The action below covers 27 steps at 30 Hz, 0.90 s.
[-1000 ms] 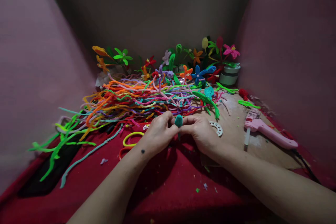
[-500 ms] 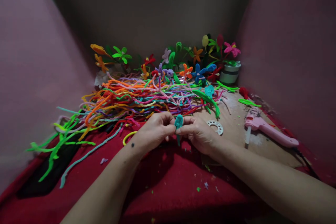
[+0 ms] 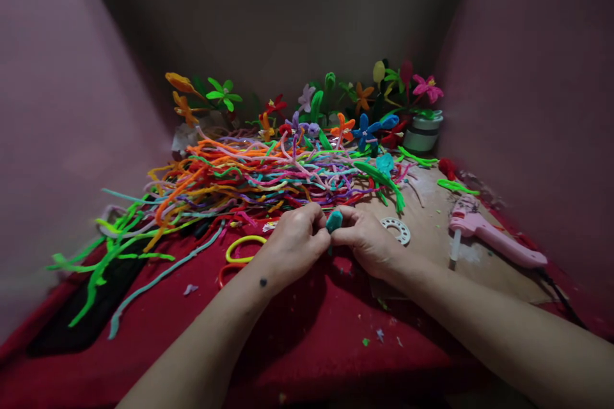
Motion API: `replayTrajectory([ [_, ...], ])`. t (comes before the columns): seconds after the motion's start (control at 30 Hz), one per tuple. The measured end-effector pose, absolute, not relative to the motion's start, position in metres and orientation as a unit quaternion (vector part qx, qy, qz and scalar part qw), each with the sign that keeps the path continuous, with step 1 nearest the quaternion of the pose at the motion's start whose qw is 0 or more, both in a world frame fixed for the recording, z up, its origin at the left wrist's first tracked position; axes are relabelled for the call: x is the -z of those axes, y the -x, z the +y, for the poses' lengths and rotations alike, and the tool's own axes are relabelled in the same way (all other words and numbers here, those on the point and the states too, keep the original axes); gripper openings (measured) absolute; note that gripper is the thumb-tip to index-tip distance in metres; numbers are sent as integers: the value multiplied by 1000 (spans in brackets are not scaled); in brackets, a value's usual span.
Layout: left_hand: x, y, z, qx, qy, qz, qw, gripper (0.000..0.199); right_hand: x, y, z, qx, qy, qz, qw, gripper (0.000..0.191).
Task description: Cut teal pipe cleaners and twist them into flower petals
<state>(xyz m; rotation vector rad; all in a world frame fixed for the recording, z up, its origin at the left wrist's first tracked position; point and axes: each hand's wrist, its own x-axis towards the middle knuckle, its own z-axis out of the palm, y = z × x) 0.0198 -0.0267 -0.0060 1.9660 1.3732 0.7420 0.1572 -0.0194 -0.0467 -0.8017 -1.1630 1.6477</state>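
Between my two hands is a small teal pipe-cleaner petal (image 3: 334,221), held above the red cloth (image 3: 307,345). My left hand (image 3: 300,236) pinches it from the left with thumb and forefinger. From the right, the closed fingers of my right hand (image 3: 362,236) press on the same petal. Its lower end is mostly hidden by my fingertips. Beside my left wrist lie scissors with a yellow and a red handle loop (image 3: 244,248); my forearm covers part of them. A white ring-shaped disc with holes (image 3: 396,231) rests just right of my right hand.
A heap of colourful pipe cleaners (image 3: 259,172) spreads behind my hands. Pipe-cleaner flowers (image 3: 367,131) and a pale pot (image 3: 423,131) stand along the back. At right, a pink glue gun (image 3: 494,236) lies on brown cardboard (image 3: 432,204). A black flat item (image 3: 91,307) lies at left.
Both hands have shifted slightly right with the teal petal, which is now turned and tilted between the fingers. More of the scissors' handles shows beside my left forearm.
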Motion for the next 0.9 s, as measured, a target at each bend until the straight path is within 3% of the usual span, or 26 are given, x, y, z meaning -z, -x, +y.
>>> replayTrajectory([
  [0.13, 2, -15, -26, -293, -747, 515, 301, 9, 47, -155, -19, -696, 321, -456, 451, 16],
  [0.3, -7, -8, -24, -333, -667, 486, 457, 12, 44, -154, -19, -710, 302, -448, 452, 15],
  [0.57, -5, -7, -20, -365, -615, 492, 496, 13, 44, -156, -21, -715, 298, -463, 432, 8],
  [0.9, 6, 0, -16, -330, -559, 386, 655, 13, 42, -157, -22, -711, 328, -493, 378, 6],
])
